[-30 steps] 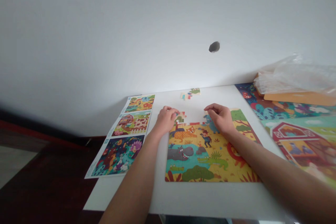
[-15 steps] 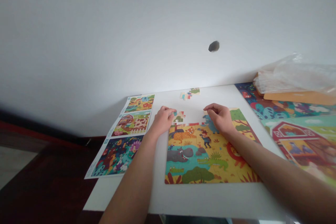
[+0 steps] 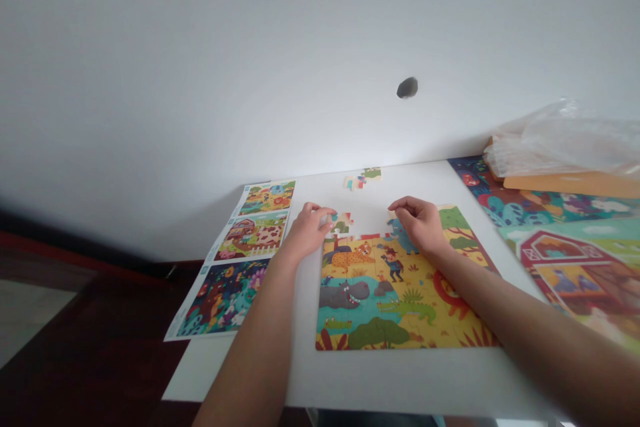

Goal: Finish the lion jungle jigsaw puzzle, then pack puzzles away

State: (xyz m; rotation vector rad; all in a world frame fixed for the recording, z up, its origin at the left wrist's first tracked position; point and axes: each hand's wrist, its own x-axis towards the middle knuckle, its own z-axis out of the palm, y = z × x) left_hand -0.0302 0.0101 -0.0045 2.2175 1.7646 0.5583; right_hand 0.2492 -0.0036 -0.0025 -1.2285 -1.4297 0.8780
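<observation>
A jigsaw puzzle point(image 3: 380, 293) with a savanna scene lies on the white table, its upper left part open along a jagged edge. My left hand point(image 3: 307, 230) is beside that gap, thumb and fingers closed at the left edge of a puzzle piece point(image 3: 343, 222) with green and pinkish print. Over the puzzle's top edge, my right hand point(image 3: 419, 221) is curled, its fingertips pinched at a piece by the blue elephant point(image 3: 399, 233); the hand partly hides it. Two loose pieces point(image 3: 355, 183) lie farther back, near the wall.
To the left is a picture sheet point(image 3: 220, 293) with three printed scenes. On the right lie a farm puzzle point(image 3: 565, 267) and a dark forest puzzle point(image 3: 505, 210). An orange-brown box part point(image 3: 570, 185) and clear plastic wrap point(image 3: 560, 140) rest against the wall, which has a round hole point(image 3: 407, 87).
The view has shifted very slightly. My left thumb has moved a little at the piece; my right hand and the puzzle look the same.
</observation>
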